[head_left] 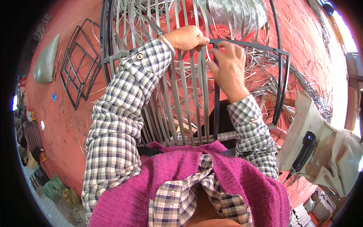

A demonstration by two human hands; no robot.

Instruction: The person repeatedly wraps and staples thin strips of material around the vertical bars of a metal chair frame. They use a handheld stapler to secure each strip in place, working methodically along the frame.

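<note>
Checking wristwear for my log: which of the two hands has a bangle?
The left hand, over the grey strips: a pale bangle circles its wrist by the checked cuff. The right hand shows none.

We see the dark frame (261, 47) cut off at its far end; over it, the right hand (230, 71) looks slightly blurred.

The camera sat on the person's head and looked down, close above the left hand (185, 38) and right hand (231, 70), with a round, bendy view reaching the red floor (66, 140).
</note>
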